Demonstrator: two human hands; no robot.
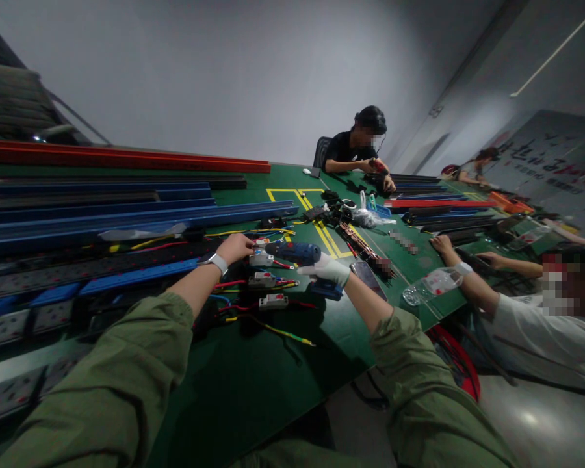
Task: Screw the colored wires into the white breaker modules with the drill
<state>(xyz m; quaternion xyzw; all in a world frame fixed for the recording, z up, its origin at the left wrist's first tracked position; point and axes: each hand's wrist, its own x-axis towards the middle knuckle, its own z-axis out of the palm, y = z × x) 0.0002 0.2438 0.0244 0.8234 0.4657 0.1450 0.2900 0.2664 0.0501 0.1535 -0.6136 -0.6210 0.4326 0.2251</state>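
My right hand (327, 268), in a white glove, is wrapped round a blue and black power drill (295, 253), whose nose points left. The drill's tip is close to a small white breaker switch. My left hand (236, 248), bare with a watch at the wrist, has its fingers pinched together at that switch's left end; what they grip is too small to make out. Below are more white switches, one (262, 280) with red and yellow-green wires and another (273, 301) nearest me. A loose yellow-green wire (285, 333) lies on the green table (253, 390).
Blue rails (141, 221), black strips and socket panels (53, 316) fill the left. Beyond my right hand lie a phone (368, 279), copper strips (365, 250) and a plastic bottle (431, 286). One person sits across the table; another is at the right.
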